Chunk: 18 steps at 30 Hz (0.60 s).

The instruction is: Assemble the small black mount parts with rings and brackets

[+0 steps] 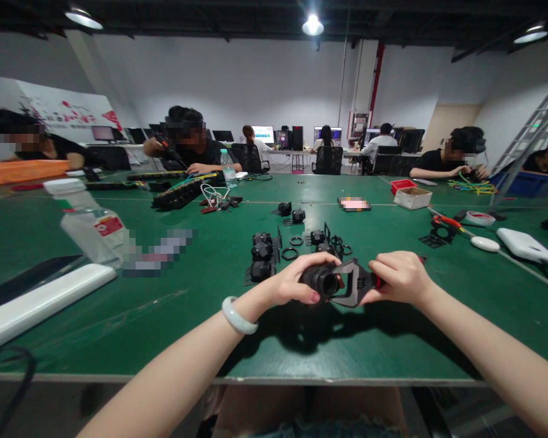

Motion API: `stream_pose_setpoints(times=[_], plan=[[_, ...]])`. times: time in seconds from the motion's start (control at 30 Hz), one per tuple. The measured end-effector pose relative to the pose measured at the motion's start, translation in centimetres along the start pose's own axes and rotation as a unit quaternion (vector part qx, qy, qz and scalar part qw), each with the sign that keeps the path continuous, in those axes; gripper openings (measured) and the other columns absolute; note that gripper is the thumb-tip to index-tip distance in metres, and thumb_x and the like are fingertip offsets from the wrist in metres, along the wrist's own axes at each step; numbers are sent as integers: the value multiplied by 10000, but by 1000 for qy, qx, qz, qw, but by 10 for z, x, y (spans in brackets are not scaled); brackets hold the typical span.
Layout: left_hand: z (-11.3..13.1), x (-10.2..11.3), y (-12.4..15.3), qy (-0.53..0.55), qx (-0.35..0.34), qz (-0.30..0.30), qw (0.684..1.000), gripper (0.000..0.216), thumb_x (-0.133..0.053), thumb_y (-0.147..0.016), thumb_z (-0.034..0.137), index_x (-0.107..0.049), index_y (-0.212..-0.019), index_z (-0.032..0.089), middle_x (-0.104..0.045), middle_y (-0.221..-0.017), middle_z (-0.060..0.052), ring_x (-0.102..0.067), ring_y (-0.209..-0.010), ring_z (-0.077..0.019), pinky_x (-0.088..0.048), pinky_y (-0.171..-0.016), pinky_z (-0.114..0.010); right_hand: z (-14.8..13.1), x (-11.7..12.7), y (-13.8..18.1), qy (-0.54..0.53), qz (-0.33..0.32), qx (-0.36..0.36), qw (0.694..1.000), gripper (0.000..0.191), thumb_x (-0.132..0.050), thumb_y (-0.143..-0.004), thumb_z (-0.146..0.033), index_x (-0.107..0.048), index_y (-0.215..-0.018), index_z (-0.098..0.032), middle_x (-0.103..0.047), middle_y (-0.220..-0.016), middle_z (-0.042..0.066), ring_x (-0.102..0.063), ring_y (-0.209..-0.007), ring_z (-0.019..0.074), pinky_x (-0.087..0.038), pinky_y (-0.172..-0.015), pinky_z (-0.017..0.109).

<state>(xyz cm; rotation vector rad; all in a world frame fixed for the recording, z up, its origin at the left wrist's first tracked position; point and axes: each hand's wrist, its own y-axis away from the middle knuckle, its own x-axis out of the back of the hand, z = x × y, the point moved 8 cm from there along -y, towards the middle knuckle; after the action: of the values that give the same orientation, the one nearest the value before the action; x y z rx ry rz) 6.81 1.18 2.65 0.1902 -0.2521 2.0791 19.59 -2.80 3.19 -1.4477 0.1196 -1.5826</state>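
My left hand (pixel 290 281) is wrapped round a black round threaded fitting (pixel 322 281), its hollow end facing right and toward me. In my right hand (pixel 402 277) is an adjustable wrench (pixel 357 283), gripped by its red and black handle. The wrench's jaws gape toward the fitting and sit right beside it; I cannot tell whether they touch. Just beyond my left hand, several similar black fittings with flat toothed plates (pixel 261 250) stand on the green table. Black rings (pixel 290 253) lie among them.
On the green table (pixel 164 328), a clear bottle (pixel 91 222) and a long white case (pixel 50 304) are at left. At right lie a black part (pixel 438 232), a white box (pixel 411 198) and a white power bank (pixel 525 244). Co-workers sit across the table.
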Motion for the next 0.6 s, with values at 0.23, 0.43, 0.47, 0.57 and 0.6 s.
stream_pose_setpoints(times=[0.23, 0.43, 0.47, 0.57, 0.6], plan=[[6, -1, 2, -63, -36, -1, 997, 575, -573, -521, 454, -499, -1017, 173, -562, -890, -61, -533, -745, -233, -429, -621, -303, -1, 0, 2, 11, -18, 23, 1000, 497, -377, -685, -632, -522, -585, -168, -416, -497, 11, -379, -478, 102, -220, -479, 255], [17, -5, 3, -155, -101, -4, 983, 556, -505, -605, 517, -484, -1022, 150, -535, -914, -55, -500, -800, -224, -405, -693, -297, -8, 5, 3, -4, -13, 52, 999, 460, -383, -716, -592, -539, -631, -168, -406, -495, 4, -368, -478, 95, -224, -485, 251], [18, -7, 3, -165, -108, -4, 980, 560, -484, -618, 532, -480, -1016, 138, -535, -889, -56, -498, -776, -212, -404, -685, -289, -9, 6, 3, -1, -11, 58, 998, 454, -386, -718, -586, -542, -640, -167, -408, -498, 4, -370, -482, 96, -226, -487, 252], [20, -12, 3, -197, -129, -8, 972, 556, -439, -642, 558, -485, -969, 111, -527, -796, -51, -480, -678, -166, -398, -620, -253, -15, 9, 3, 18, -9, 82, 996, 443, -399, -719, -576, -545, -651, -164, -419, -514, 7, -373, -496, 97, -232, -494, 251], [20, -14, 3, -207, -136, -11, 969, 555, -431, -644, 561, -486, -957, 106, -522, -765, -46, -468, -644, -150, -392, -590, -241, -16, 9, 3, 25, -8, 90, 996, 443, -401, -718, -576, -544, -652, -162, -421, -518, 8, -372, -499, 97, -233, -495, 250]])
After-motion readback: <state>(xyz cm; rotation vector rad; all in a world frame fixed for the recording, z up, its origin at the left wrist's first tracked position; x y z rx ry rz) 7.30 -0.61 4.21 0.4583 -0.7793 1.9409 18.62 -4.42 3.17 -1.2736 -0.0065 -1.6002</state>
